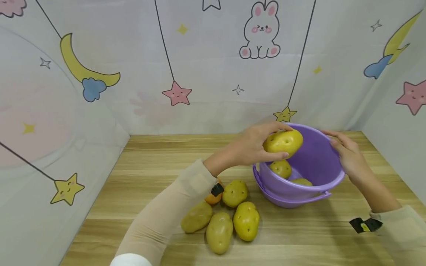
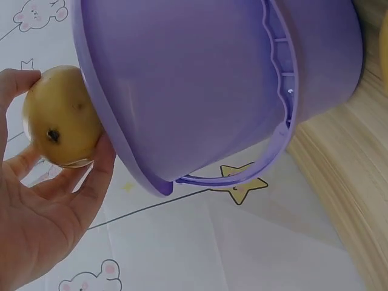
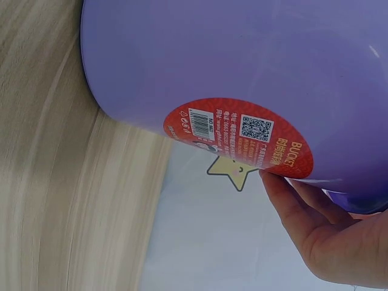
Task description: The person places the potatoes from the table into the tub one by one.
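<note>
My left hand (image 1: 251, 146) grips a yellow potato (image 1: 288, 141), thumb on one side and fingers on the other. The potato is over the near-left rim of a purple bucket (image 1: 321, 159); in the left wrist view, the same potato (image 2: 63, 115) appears right at the rim. Inside the bucket lie a potato (image 1: 280, 169) and, partly hidden by the front wall, another potato (image 1: 302, 182). My right hand (image 1: 354, 159) holds the bucket by its right rim, thumb at the edge. The right wrist view shows fingers (image 3: 291, 206) against the outer wall.
On the wooden table (image 1: 159, 155), left of the bucket, lie several potatoes (image 1: 219, 232). An orange round thing (image 1: 213, 199) is partly hidden by the left wrist's black strap piece. The bucket's handle (image 2: 267, 157) hangs down its side. A printed cloth (image 1: 206, 114) encloses the table.
</note>
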The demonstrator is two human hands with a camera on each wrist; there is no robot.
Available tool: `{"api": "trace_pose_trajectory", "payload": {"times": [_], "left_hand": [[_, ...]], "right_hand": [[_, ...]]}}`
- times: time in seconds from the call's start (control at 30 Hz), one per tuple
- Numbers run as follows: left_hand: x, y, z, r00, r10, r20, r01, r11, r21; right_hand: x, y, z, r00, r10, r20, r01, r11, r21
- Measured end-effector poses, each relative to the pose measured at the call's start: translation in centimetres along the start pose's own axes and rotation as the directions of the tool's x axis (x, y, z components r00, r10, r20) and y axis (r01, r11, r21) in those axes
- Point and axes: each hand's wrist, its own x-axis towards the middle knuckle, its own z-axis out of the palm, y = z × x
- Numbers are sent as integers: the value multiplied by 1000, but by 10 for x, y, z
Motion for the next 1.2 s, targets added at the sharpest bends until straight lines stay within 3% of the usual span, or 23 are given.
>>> {"api": "trace_pose_trajectory", "payload": {"times": [0.13,0.33,0.67,0.97,1.2], "left_hand": [[3,4,6,998,41,49,-43,998,37],[3,11,13,993,1,120,-15,992,121],[3,14,21,993,38,109,-61,976,211],[2,16,21,997,50,60,-57,992,116],[1,16,19,997,40,61,-45,995,84]], "right_hand": [[-1,2,0,1000,-9,2,9,1000,26],[-3,3,0,1000,-3,10,3,999,43],[-4,5,-1,1000,-2,16,1,999,53],[-5,5,-4,1000,-1,13,1,1000,28],[-2,4,-4,1000,-8,10,8,1000,26]]}}
